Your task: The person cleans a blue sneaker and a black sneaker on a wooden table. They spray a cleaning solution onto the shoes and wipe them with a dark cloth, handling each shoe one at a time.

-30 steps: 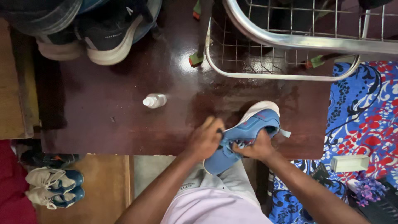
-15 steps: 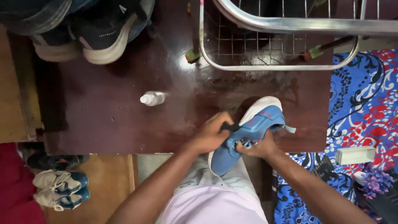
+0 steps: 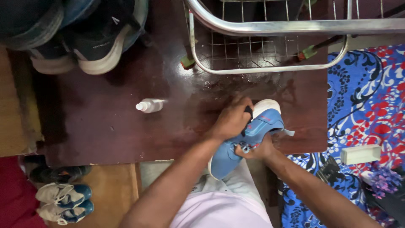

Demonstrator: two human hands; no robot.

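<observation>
Head view shows the blue sneaker (image 3: 249,137) at the bench's (image 3: 105,131) near edge, right hand (image 3: 257,150) clamping it steady underneath while left hand (image 3: 232,120) fingers curl around a dark object on top.

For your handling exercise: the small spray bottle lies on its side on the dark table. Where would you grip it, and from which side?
Grip the spray bottle around its clear body, coming from above. It lies flat with its white cap pointing left, so the round middle is exposed, with bare table on either side for fingers.

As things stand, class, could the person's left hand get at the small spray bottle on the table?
Probably yes: the spray bottle lies alone on bare table beside the left hand, though that hand now grips the blue shoe.
</observation>
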